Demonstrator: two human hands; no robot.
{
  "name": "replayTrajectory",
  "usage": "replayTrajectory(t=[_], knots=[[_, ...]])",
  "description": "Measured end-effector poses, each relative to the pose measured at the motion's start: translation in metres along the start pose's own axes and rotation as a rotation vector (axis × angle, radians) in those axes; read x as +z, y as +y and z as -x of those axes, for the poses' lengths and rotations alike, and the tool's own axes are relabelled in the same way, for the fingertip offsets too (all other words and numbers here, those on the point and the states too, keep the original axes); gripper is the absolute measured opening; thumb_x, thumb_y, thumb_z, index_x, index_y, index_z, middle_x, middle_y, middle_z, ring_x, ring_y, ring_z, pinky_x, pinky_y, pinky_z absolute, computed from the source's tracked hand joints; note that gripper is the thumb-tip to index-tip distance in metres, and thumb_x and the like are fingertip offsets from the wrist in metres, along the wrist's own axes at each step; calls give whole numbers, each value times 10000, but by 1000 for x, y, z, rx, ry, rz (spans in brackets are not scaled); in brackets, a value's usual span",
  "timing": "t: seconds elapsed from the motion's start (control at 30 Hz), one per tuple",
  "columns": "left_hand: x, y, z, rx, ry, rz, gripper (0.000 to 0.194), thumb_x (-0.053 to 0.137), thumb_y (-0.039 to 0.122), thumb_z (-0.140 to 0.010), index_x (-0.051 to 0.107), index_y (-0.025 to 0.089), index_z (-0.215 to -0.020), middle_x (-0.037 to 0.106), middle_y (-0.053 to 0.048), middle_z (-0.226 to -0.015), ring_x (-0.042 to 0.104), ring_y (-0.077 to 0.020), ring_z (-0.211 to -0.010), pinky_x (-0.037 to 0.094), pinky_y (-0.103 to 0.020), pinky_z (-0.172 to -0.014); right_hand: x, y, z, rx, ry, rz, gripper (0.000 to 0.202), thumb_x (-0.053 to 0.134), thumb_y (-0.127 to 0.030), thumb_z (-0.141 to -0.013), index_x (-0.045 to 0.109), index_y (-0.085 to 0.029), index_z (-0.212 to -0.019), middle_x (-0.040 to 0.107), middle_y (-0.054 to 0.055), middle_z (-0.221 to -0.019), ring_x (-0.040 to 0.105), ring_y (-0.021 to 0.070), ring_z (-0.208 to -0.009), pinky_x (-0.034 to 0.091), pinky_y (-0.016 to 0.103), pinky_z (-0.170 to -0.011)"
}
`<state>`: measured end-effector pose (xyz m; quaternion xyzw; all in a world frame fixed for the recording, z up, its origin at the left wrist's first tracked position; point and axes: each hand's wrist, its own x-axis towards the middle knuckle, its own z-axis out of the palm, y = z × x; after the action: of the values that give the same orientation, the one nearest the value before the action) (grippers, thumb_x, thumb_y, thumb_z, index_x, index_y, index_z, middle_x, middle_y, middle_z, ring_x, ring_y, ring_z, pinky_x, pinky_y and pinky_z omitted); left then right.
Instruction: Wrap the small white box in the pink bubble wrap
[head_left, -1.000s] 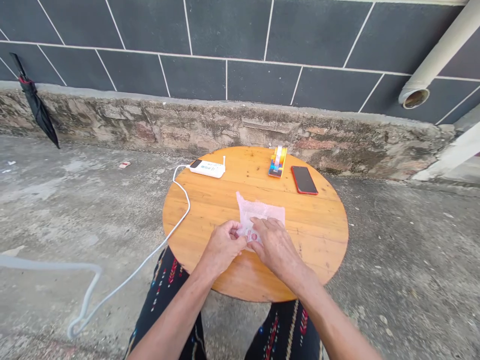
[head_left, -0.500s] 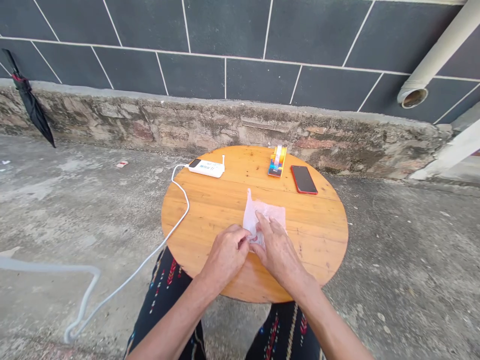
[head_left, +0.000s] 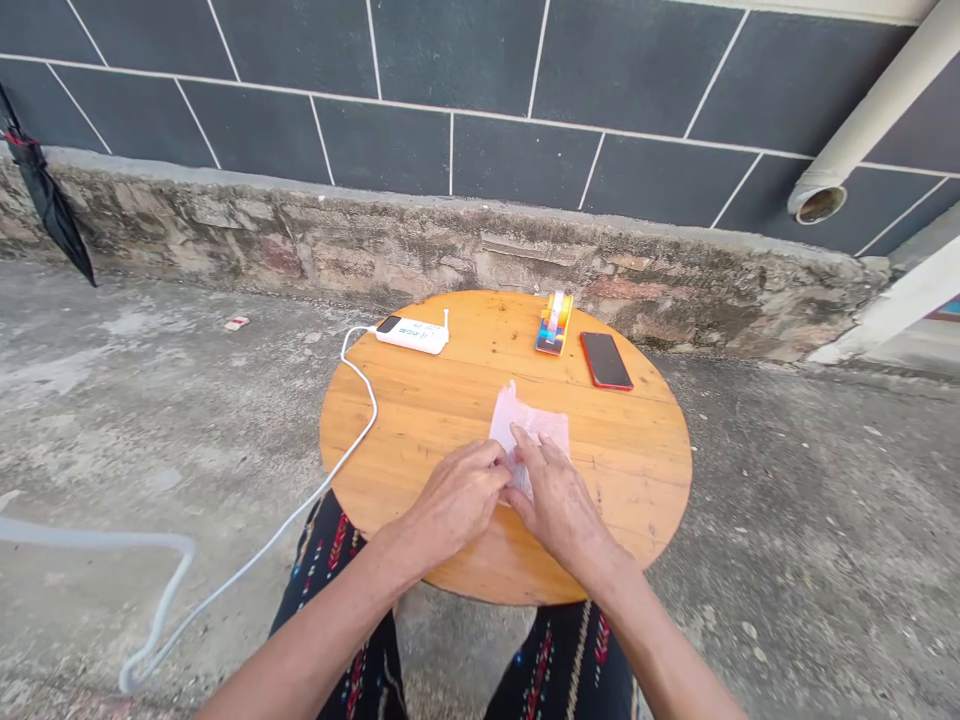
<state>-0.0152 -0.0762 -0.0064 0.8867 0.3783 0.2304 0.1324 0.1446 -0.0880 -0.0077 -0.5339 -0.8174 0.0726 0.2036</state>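
A thin, crinkled pink sheet (head_left: 551, 424), perhaps plastic, lies near the front middle of the round wooden table (head_left: 405, 420). My left hand (head_left: 469, 490) is closed at the sheet's lower left edge, its fingertips curled in and pinching the material. Over the lower part of the sheet, my right hand (head_left: 556, 500) rests with its fingers stretched out, pressing it down. The thumb of my right hand comes close to my left fingers. What lies beneath the hands is partly hidden. The sheet's upper left corner sticks up, creased.
Toward the back stand a yellow and blue tape dispenser (head_left: 554, 324) and a red-edged phone (head_left: 607, 361). A white device (head_left: 412, 335) at back left trails a white cable (head_left: 373, 405) over the table edge. A black umbrella (head_left: 51, 200) leans on the wall.
My left hand has shifted slightly right and up, curling more over the sheet's edge. The sheet's upper left corner has folded down somewhat. My right hand stays put.
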Motion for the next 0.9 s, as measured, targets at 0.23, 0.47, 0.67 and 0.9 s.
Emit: replayTrajectory(t=[0.23, 0.47, 0.67, 0.9], knots=[[11, -1, 5, 121, 68, 34, 262, 391, 111, -914, 650, 134, -881, 610, -77, -891, 513, -204, -918, 467, -340, -806, -1, 0, 3, -15, -7, -6, 722, 596, -55, -741, 291, -94, -1394, 604, 125, -1115, 486, 280, -1175, 350, 470, -1055], [12, -8, 6, 176, 65, 43, 280, 367, 142, -937, 636, 143, -860, 604, -73, -900, 515, -189, -886, 477, -340, -780, -17, 8, 10, -61, 1, -180, 659, 593, -124, -766, 342, -184, -1372, 591, 107, -1183, 506, 246, -1167, 406, 448, -996], [12, -9, 6, 160, 27, 13, 270, 357, 40, -895, 599, 146, -838, 596, -70, -929, 506, -187, -899, 465, -321, -800, -32, 46, 47, 314, 107, -414, 261, 529, -326, -842, 578, -184, -1055, 652, 82, -1015, 632, 218, -895, 508, 378, -806], [11, -8, 5, 150, 39, 29, 270, 354, 69, -919, 595, 144, -820, 592, -67, -910, 501, -188, -876, 456, -318, -790, -18, 48, 65, 743, -51, -900, 519, 616, -518, -769, 460, -183, -1134, 646, 19, -779, 653, 153, -585, 502, 216, -446]])
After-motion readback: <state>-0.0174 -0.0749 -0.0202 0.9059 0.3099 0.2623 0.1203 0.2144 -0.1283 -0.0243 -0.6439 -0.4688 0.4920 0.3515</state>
